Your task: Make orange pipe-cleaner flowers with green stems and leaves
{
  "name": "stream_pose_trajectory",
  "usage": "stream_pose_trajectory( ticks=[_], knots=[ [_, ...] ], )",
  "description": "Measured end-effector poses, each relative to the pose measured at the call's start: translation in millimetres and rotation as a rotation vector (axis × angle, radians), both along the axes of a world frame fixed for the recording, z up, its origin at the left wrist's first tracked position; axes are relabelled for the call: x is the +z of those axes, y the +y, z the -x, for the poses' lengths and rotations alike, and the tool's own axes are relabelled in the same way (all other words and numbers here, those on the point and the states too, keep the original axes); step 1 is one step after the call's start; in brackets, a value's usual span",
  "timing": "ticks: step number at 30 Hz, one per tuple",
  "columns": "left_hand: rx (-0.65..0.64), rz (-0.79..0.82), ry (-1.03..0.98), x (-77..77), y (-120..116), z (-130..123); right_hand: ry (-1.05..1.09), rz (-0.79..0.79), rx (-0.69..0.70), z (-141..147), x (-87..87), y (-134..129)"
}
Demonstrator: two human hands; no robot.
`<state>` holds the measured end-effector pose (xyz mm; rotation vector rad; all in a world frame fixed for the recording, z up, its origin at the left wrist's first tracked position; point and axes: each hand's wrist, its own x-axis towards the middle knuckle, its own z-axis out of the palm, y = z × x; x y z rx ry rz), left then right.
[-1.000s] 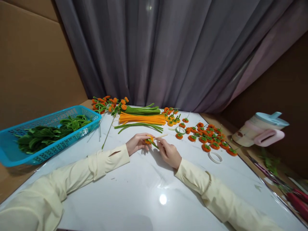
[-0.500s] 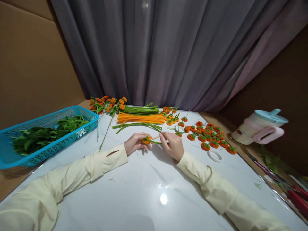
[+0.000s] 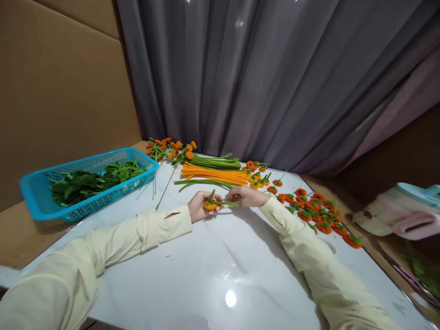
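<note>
Over the counter [image 3: 192,275], the left hand [image 3: 198,207] pinches the yellow flower [image 3: 210,206], green strips [image 3: 228,203] now splayed; right hand [image 3: 245,196] nearby, grip unclear.

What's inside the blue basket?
Dark green leaf-shaped pieces, with a lighter green bunch to their right. Some bare blue shows at the left end of the basket. Whatever lies beneath the greenery is covered; can't tell.

Grey curtain [image 3: 261,82] behind white table [image 3: 192,275]
</note>
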<state>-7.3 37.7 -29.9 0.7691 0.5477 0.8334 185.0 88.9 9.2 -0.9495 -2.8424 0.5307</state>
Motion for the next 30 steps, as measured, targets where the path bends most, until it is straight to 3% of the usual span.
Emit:
stream_pose_trajectory(
  ticks=[9,15,20,22,24,27,30],
  knots=[
    [-0.091,-0.076,0.156,4.9,-10,1,-0.218,0.079,-0.117,-12,10.8,-13],
    [-0.040,-0.160,0.137,3.5,-10,0,-0.198,0.125,-0.196,-27,47.5,-29],
    [0.050,-0.044,0.031,4.1,-10,-2,-0.128,-0.081,-0.122,-24,72.0,-58],
    [0.086,-0.011,0.015,4.2,-10,-3,-0.079,-0.167,-0.032,-16,73.4,-69],
    [0.088,-0.017,0.025,3.3,-10,-3,-0.070,-0.145,0.024,-6,70.9,-76],
    [0.061,-0.048,0.069,1.3,-9,-3,-0.099,-0.084,0.062,8,62.4,-80],
    [0.042,-0.047,0.119,0.3,-9,-3,-0.092,-0.174,0.051,16,51.8,-77]
  ],
)
